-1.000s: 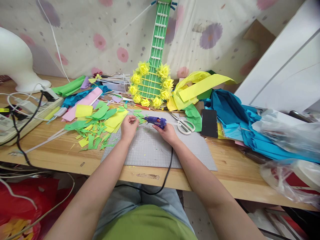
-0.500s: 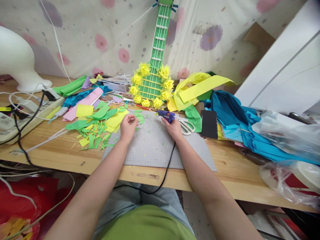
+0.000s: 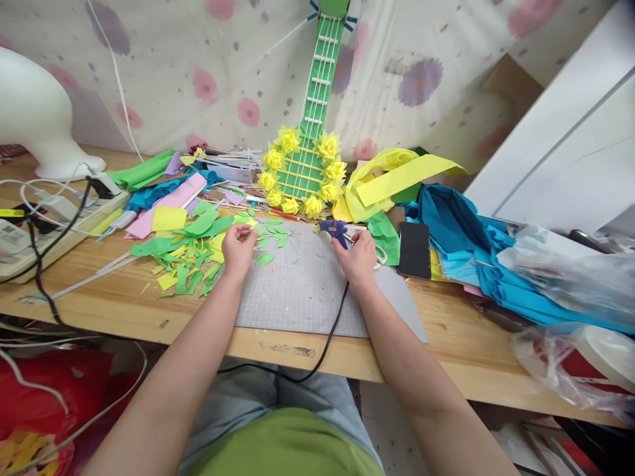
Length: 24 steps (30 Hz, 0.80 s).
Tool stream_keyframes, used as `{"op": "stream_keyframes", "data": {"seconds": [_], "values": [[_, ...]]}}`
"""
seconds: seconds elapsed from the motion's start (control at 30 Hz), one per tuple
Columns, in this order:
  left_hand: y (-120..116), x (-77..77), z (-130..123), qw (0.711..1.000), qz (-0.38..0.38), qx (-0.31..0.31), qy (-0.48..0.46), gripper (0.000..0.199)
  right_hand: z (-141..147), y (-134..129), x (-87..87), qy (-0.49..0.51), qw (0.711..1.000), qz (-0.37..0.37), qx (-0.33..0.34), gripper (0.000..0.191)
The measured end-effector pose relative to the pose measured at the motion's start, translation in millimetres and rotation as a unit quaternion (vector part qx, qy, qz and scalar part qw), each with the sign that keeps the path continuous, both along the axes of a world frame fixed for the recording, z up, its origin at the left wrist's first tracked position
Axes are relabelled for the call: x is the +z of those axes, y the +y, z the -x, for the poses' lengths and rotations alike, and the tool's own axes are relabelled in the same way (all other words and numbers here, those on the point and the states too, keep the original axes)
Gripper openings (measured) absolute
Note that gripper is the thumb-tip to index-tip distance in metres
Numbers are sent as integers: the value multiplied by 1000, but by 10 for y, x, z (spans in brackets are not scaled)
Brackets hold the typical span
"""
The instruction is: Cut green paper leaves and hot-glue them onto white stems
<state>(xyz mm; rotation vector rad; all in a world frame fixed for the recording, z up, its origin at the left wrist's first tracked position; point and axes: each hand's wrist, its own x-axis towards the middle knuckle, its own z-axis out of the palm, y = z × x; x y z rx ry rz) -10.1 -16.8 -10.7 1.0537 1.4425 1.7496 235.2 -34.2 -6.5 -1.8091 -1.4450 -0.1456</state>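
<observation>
My left hand [image 3: 239, 250] hovers at the left side of the grey cutting mat [image 3: 297, 297]. Its thumb and fingertips are pinched together; anything between them is too small to make out. Beside those fingertips lie several green paper leaves [image 3: 264, 259] with thin stems. A purple-blue glue gun [image 3: 333, 229] rests near the mat's back edge, nozzle pointing left, its black cord running toward my lap. My right hand [image 3: 360, 259] is just right of its handle, thumb and fingers apart. White-handled scissors [image 3: 381, 256] are partly hidden behind that hand.
A green paper guitar [image 3: 302, 172] ringed with yellow flowers leans on the wall. Green and yellow scraps [image 3: 191, 254] are heaped on the left. A phone [image 3: 415, 250] and blue paper [image 3: 456, 225] lie right. A power strip [image 3: 59, 238] stands far left.
My right hand has loosened from the glue gun and shifted right. My left hand has drawn back leftward, uncovering green leaves on the mat.
</observation>
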Motion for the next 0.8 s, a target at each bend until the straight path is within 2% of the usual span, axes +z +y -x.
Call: {"op": "stream_keyframes", "data": {"seconds": [0.07, 0.13, 0.23, 0.3, 0.47, 0.6, 0.73, 0.8], "values": [[11, -19, 3, 1000, 2, 0, -1, 21, 94, -103, 58, -22, 998, 27, 49, 28], [10, -34, -6, 1000, 4, -9, 4, 21, 224, -170, 91, -46, 985, 63, 152, 19], [-6, -56, -42, 999, 13, -36, 15, 20, 415, -176, 71, -95, 932, 97, 337, 11], [-18, -77, -71, 998, 20, -57, 25, 19, 503, -131, 19, -122, 901, 113, 400, 9], [-30, -129, -110, 993, 21, -99, 61, 20, 582, -19, -96, -178, 890, 146, 394, 7], [-50, -116, -129, 989, 31, -132, 65, 21, 552, -27, -80, -198, 889, 133, 392, 10], [-79, -80, -159, 982, 34, -173, 69, 22, 453, -52, -24, -77, 920, 157, 351, 11], [-89, -72, -173, 977, 32, -195, 78, 23, 402, -60, -11, -10, 924, 155, 350, 12]]}}
